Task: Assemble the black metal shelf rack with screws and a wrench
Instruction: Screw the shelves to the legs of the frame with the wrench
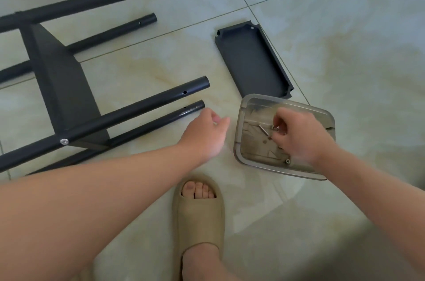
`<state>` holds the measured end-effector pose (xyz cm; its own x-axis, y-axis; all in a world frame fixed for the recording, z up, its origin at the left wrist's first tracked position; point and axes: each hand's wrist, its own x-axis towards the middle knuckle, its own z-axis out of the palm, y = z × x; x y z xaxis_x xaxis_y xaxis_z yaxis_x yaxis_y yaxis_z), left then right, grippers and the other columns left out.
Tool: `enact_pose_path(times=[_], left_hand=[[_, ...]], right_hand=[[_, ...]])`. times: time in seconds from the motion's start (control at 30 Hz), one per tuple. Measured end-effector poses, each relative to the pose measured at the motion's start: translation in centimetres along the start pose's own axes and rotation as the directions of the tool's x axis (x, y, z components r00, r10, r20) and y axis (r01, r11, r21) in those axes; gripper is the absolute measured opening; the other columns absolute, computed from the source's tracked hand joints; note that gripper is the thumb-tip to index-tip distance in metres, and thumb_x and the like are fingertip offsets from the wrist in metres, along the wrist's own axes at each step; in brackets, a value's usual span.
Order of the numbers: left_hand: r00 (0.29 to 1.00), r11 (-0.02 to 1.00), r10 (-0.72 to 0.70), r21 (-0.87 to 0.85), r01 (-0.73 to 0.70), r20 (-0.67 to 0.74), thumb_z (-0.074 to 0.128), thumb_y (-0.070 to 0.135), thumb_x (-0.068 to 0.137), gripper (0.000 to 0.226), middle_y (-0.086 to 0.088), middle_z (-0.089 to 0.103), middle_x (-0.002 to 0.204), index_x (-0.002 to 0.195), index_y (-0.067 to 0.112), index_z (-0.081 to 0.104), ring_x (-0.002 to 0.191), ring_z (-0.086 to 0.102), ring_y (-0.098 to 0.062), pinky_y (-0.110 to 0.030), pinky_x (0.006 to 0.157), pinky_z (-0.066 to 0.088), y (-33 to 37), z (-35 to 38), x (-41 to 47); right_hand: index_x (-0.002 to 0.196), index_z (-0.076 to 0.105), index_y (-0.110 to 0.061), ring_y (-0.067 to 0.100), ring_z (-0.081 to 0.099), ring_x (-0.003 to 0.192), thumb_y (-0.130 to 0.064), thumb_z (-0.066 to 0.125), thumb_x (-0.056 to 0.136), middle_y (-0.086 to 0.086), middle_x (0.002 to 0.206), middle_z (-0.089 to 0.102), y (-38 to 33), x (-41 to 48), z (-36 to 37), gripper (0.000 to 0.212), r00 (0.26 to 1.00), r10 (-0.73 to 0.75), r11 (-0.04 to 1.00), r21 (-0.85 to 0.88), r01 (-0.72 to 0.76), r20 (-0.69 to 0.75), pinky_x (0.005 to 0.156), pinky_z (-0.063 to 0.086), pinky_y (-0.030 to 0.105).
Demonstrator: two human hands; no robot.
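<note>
The partly built black rack lies on its side on the floor at the left, several black tubes pointing right with open ends and screw holes. A loose black shelf tray lies to the right of it. In front of that sits a clear plastic container holding screws. My right hand reaches into the container, fingers curled and pinching small metal hardware. My left hand hovers just right of the lowest tube's end, fingers loosely curled; whether it holds anything is hidden.
Pale tiled floor all around. My foot in a beige slipper stands just below the hands. A silver screw head shows on the rack's near tube.
</note>
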<state>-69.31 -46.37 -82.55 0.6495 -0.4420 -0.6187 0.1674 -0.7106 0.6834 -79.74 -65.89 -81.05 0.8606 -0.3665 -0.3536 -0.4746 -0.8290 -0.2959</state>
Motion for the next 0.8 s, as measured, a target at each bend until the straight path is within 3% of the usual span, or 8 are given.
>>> enact_pose_path(times=[0.13,0.23,0.33,0.43,0.5,0.63,0.73,0.8], left_hand=[[0.983,0.9,-0.152,-0.397,0.182,0.106,0.043,0.043,0.101,0.04,-0.006,0.072,0.097,0.1,0.01,0.066,0.079,0.067,-0.022,-0.032,0.071,0.052,1.7,-3.3,-0.7],[0.95,0.743,-0.178,-0.598,0.301,0.256,0.037,0.054,0.102,0.056,-0.005,0.077,0.097,0.101,0.009,0.07,0.085,0.073,-0.022,-0.034,0.077,0.056,2.5,-6.2,-1.6],[0.945,0.614,-0.139,-0.722,0.318,0.297,0.029,0.056,0.104,0.066,-0.008,0.076,0.101,0.11,0.004,0.068,0.092,0.072,-0.022,-0.037,0.083,0.056,2.5,-9.4,-2.3],[0.95,0.524,-0.098,-0.796,0.303,0.297,0.027,0.056,0.104,0.066,-0.005,0.072,0.081,0.108,0.001,0.064,0.073,0.07,-0.018,-0.032,0.071,0.058,2.0,-12.8,-3.0],[0.951,0.499,-0.09,-0.813,0.299,0.295,0.03,0.052,0.105,0.06,-0.004,0.062,0.07,0.097,0.003,0.064,0.057,0.063,-0.016,-0.024,0.056,0.053,1.1,-15.1,-3.5],[0.961,0.498,-0.156,-0.822,0.276,0.229,0.047,0.024,0.101,0.031,-0.003,0.058,0.066,0.077,0.01,0.06,0.047,0.051,-0.01,-0.02,0.04,0.037,-2.4,-19.7,-4.0],[0.972,0.476,-0.193,-0.853,0.214,0.136,0.044,0.006,0.09,0.018,-0.005,0.058,0.076,0.085,0.009,0.061,0.049,0.053,-0.01,-0.02,0.04,0.039,-5.9,-23.4,-4.4],[0.975,0.486,-0.221,-0.862,0.142,0.036,0.036,-0.004,0.086,0.028,-0.006,0.058,0.083,0.09,0.009,0.061,0.053,0.057,-0.01,-0.019,0.043,0.041,-8.3,-25.7,-4.7]], right_hand=[[0.089,0.057,-0.016,0.012,0.055,0.068,-0.009,0.067,0.085,-0.009,0.07,0.059,-6.4,-1.0,-3.5,0.012,0.967,-0.202,0.97,0.102,0.219,-0.155,0.063,0.051,0.039],[0.091,0.059,-0.017,0.011,0.053,0.067,-0.014,0.067,0.087,-0.008,0.069,0.057,-11.3,-0.9,-4.8,0.01,0.936,-0.289,0.935,0.148,0.321,-0.201,0.064,0.05,0.04],[0.093,0.061,-0.017,0.014,0.054,0.067,-0.017,0.067,0.089,-0.01,0.071,0.056,-15.8,-0.3,-5.3,0.007,0.907,-0.365,0.903,0.157,0.4,-0.208,0.064,0.051,0.042],[0.099,0.067,-0.017,0.011,0.055,0.071,-0.02,0.067,0.091,-0.01,0.078,0.059,-19.8,0.5,-5.4,0.009,0.889,-0.41,0.882,0.159,0.443,-0.204,0.071,0.052,0.04],[0.103,0.07,-0.017,0.01,0.057,0.072,-0.024,0.069,0.092,-0.01,0.082,0.062,-22.2,1.0,-5.2,0.013,0.88,-0.411,0.857,0.227,0.462,-0.238,0.071,0.05,0.029],[0.102,0.07,-0.016,0.009,0.06,0.081,-0.021,0.065,0.094,-0.009,0.085,0.066,-26.2,1.8,-4.0,0.011,0.867,-0.403,0.812,0.321,0.487,-0.294,0.072,0.048,0.02],[0.11,0.067,-0.018,0.003,0.058,0.088,-0.025,0.063,0.097,-0.008,0.094,0.066,-28.1,2.8,-1.9,0.016,0.871,-0.457,0.827,0.276,0.49,-0.177,0.08,0.047,0.017],[0.121,0.063,-0.02,0.004,0.057,0.099,-0.034,0.06,0.099,-0.007,0.109,0.064,-29.0,3.6,-0.2,0.026,0.867,-0.499,0.853,0.169,0.494,-0.016,0.085,0.047,0.02]])
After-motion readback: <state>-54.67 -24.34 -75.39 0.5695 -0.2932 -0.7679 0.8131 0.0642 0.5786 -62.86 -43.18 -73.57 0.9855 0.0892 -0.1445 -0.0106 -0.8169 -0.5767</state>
